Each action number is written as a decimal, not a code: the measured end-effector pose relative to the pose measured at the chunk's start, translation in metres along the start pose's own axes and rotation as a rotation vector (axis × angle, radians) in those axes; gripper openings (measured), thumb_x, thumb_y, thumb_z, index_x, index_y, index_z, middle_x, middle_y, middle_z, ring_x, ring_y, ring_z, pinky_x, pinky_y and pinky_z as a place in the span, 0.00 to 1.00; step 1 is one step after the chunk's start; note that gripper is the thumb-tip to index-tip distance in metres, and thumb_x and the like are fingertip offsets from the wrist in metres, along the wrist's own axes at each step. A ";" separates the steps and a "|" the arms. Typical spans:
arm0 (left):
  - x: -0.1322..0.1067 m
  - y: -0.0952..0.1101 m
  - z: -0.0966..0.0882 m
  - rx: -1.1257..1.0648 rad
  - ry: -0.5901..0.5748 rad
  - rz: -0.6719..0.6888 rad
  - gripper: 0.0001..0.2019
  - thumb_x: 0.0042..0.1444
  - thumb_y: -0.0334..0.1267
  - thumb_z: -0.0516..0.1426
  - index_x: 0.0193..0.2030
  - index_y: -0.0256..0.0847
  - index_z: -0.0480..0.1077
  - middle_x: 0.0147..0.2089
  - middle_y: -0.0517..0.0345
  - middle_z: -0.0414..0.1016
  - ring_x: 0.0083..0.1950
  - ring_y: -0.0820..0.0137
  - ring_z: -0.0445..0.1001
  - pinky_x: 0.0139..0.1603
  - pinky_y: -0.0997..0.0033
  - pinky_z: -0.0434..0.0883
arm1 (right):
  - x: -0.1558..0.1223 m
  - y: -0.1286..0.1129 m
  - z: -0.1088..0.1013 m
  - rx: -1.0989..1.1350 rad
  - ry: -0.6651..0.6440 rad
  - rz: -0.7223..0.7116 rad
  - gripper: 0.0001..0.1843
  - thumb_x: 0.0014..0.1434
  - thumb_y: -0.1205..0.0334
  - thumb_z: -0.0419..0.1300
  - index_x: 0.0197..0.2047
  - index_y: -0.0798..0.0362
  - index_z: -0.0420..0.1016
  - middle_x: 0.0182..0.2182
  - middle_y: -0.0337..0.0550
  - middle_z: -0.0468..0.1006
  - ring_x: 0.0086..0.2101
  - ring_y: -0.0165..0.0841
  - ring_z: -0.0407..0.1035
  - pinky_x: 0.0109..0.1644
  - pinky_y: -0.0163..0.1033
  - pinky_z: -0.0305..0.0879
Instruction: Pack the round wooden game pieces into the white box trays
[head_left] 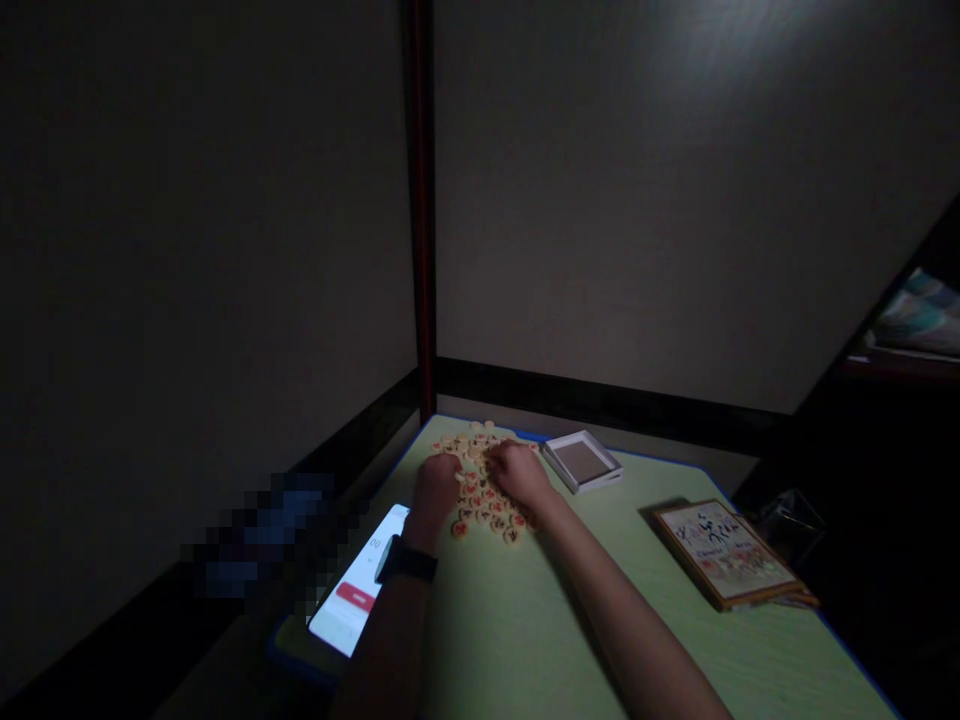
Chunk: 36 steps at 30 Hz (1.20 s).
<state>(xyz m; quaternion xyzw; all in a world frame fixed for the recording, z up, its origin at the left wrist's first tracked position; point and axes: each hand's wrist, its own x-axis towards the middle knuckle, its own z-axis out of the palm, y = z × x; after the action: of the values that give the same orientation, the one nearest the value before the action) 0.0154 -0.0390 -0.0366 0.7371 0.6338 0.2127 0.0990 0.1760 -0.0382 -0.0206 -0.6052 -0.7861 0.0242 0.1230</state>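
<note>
Many round, pale xiangqi pieces (491, 497) with red or dark characters lie in a loose spread on the green tabletop (495, 620). At the left side of the spread, my left hand (437, 488) is closed, and a pale xiangqi piece (459, 477) shows at its fingertips. A dark watch (405, 562) is on that wrist. My right hand (519, 470) reaches over the right side of the pieces with its fingers curled inward. What its fingertips hold, if anything, is hidden.
A lit phone (356, 595) lies at the left table edge. An open, shallow white box (583, 462) sits behind my right hand. To the right lies a flat box with Chinese characters (735, 553). Walls (600, 200) close in behind and left.
</note>
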 end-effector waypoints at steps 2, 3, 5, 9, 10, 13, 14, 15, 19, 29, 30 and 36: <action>0.001 -0.001 0.002 -0.001 0.000 -0.009 0.17 0.53 0.20 0.52 0.43 0.34 0.79 0.46 0.45 0.81 0.50 0.64 0.77 0.54 0.70 0.68 | 0.008 -0.004 0.002 -0.024 -0.005 0.013 0.14 0.60 0.70 0.53 0.42 0.54 0.80 0.47 0.51 0.80 0.47 0.37 0.73 0.46 0.33 0.60; 0.002 -0.002 0.002 -0.002 0.000 -0.016 0.17 0.53 0.20 0.52 0.43 0.33 0.79 0.45 0.44 0.81 0.50 0.64 0.77 0.53 0.70 0.68 | 0.013 -0.006 0.003 -0.036 -0.014 0.021 0.14 0.60 0.70 0.53 0.43 0.54 0.79 0.47 0.52 0.80 0.47 0.37 0.73 0.46 0.34 0.61; 0.003 -0.003 0.004 -0.003 -0.002 -0.032 0.17 0.53 0.20 0.52 0.41 0.34 0.79 0.44 0.45 0.81 0.48 0.64 0.78 0.51 0.70 0.69 | 0.023 -0.011 0.005 -0.061 -0.041 0.036 0.14 0.60 0.68 0.55 0.45 0.54 0.79 0.48 0.54 0.79 0.48 0.39 0.74 0.46 0.35 0.63; 0.003 -0.004 0.004 -0.024 0.004 -0.068 0.17 0.54 0.21 0.52 0.43 0.35 0.79 0.45 0.45 0.81 0.49 0.65 0.78 0.50 0.72 0.68 | 0.041 -0.018 0.008 -0.112 -0.110 0.060 0.13 0.59 0.67 0.57 0.46 0.55 0.79 0.47 0.57 0.80 0.48 0.43 0.75 0.47 0.39 0.66; 0.003 -0.004 0.003 -0.033 0.004 -0.077 0.17 0.54 0.21 0.52 0.43 0.35 0.79 0.45 0.44 0.81 0.49 0.65 0.78 0.50 0.73 0.68 | 0.044 -0.019 0.009 -0.125 -0.122 0.066 0.14 0.59 0.66 0.57 0.47 0.55 0.78 0.48 0.58 0.80 0.48 0.44 0.75 0.47 0.39 0.67; 0.001 -0.001 0.000 -0.049 -0.004 -0.083 0.16 0.55 0.21 0.51 0.41 0.35 0.79 0.44 0.44 0.81 0.47 0.65 0.78 0.47 0.73 0.68 | 0.049 -0.023 0.009 -0.160 -0.151 0.077 0.19 0.59 0.64 0.59 0.54 0.56 0.73 0.49 0.60 0.78 0.49 0.45 0.75 0.48 0.41 0.68; 0.000 0.000 -0.001 -0.049 -0.006 -0.079 0.15 0.56 0.22 0.51 0.40 0.34 0.79 0.42 0.45 0.81 0.46 0.65 0.78 0.46 0.73 0.68 | 0.050 -0.024 0.008 -0.171 -0.161 0.077 0.21 0.59 0.63 0.60 0.56 0.56 0.72 0.50 0.61 0.78 0.49 0.45 0.75 0.48 0.42 0.68; 0.000 0.000 -0.002 -0.046 -0.008 -0.076 0.15 0.56 0.23 0.51 0.38 0.34 0.79 0.41 0.45 0.81 0.45 0.65 0.78 0.45 0.73 0.68 | 0.051 -0.026 0.007 -0.182 -0.170 0.076 0.23 0.58 0.63 0.60 0.57 0.55 0.70 0.50 0.61 0.78 0.50 0.46 0.74 0.48 0.43 0.69; -0.002 0.002 -0.004 -0.021 -0.005 -0.106 0.14 0.58 0.24 0.51 0.38 0.35 0.78 0.40 0.45 0.81 0.44 0.65 0.77 0.42 0.73 0.67 | 0.054 -0.031 0.002 -0.220 -0.206 0.052 0.28 0.56 0.64 0.61 0.60 0.54 0.67 0.50 0.62 0.78 0.50 0.49 0.75 0.47 0.46 0.70; 0.003 -0.002 0.001 0.035 0.013 -0.098 0.15 0.60 0.27 0.50 0.41 0.34 0.79 0.43 0.42 0.81 0.45 0.63 0.78 0.42 0.71 0.67 | 0.059 -0.032 -0.003 -0.233 -0.303 -0.105 0.20 0.60 0.66 0.57 0.56 0.46 0.72 0.51 0.52 0.79 0.49 0.42 0.75 0.45 0.40 0.69; 0.003 -0.002 0.001 0.029 0.017 -0.095 0.15 0.61 0.27 0.50 0.41 0.33 0.79 0.43 0.42 0.81 0.45 0.63 0.78 0.43 0.71 0.67 | 0.059 -0.032 -0.003 -0.234 -0.309 -0.114 0.20 0.60 0.67 0.57 0.55 0.47 0.73 0.51 0.52 0.79 0.50 0.42 0.75 0.46 0.40 0.68; 0.000 0.001 -0.003 0.019 0.028 -0.089 0.16 0.63 0.30 0.48 0.42 0.32 0.78 0.43 0.42 0.81 0.46 0.62 0.78 0.44 0.70 0.68 | 0.060 -0.040 -0.007 -0.245 -0.356 -0.118 0.19 0.60 0.72 0.58 0.55 0.53 0.74 0.50 0.57 0.79 0.50 0.43 0.74 0.47 0.40 0.69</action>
<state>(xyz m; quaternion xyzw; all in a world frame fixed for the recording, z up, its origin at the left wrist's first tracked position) 0.0147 -0.0395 -0.0334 0.7061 0.6691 0.2125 0.0926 0.1253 0.0075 0.0037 -0.5547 -0.8266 0.0279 -0.0909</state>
